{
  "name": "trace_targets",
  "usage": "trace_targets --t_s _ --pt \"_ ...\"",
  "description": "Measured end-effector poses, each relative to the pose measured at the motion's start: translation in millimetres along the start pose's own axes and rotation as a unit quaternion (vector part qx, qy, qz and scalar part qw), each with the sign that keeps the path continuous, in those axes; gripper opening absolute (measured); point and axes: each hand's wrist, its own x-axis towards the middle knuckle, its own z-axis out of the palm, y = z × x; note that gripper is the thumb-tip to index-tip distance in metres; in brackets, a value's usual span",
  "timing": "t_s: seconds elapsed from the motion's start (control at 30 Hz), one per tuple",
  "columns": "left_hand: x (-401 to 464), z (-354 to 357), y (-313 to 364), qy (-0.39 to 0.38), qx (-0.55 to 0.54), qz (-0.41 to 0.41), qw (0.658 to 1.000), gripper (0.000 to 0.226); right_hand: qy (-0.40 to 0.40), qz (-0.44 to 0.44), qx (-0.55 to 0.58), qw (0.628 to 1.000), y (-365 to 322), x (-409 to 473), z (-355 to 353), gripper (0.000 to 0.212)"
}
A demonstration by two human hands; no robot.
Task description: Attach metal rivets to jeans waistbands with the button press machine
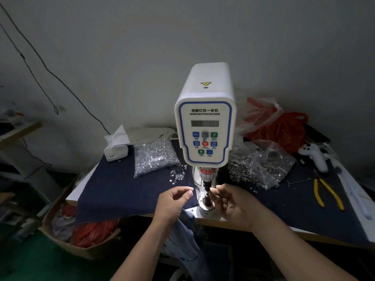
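The white servo button machine [205,126] stands at the table's front, its punch above the round lower die [207,201]. My left hand [173,203] hovers just left of the die, fingers loosely curled with thumb and forefinger close together; whether a rivet sits between them is too small to tell. My right hand [233,203] is at the die's right side, fingertips reaching to the punch tip as if pinching something small. Blue jeans [186,236] hang off the table edge below my hands. Loose rivets [178,175] lie on the dark denim cloth [113,191].
Clear bags of metal rivets lie left [156,157] and right [263,165] of the machine. A tissue box [116,148], red plastic bags [280,128], a white controller [313,157] and yellow-handled pliers [326,194] sit around. A cardboard box [81,236] stands on the floor at left.
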Motion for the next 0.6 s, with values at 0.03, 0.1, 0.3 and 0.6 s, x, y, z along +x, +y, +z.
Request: trace_targets --t_s 0.03,0.1,0.3,0.6 --pt "-1.4 2.6 1.4 -0.007 0.002 0.002 1.0 0.016 0.013 -0.031 -0.056 0.998 -3.4 2.0 -4.9 0.018" --pt "-3.7 7.7 3.6 -0.02 0.005 0.004 1.0 0.012 0.08 -0.124 -0.206 0.967 -12.6 5.0 -19.0 0.024" --pt "-7.8 23.0 8.0 -0.046 -0.016 -0.003 0.999 0.015 0.182 -0.306 -0.363 0.861 -21.1 18.6 -75.0 0.032" --pt "-4.1 28.7 5.6 -0.016 -0.034 -0.045 0.998 0.006 0.148 -0.339 -0.381 0.847 -17.0 26.7 -84.5 0.036"
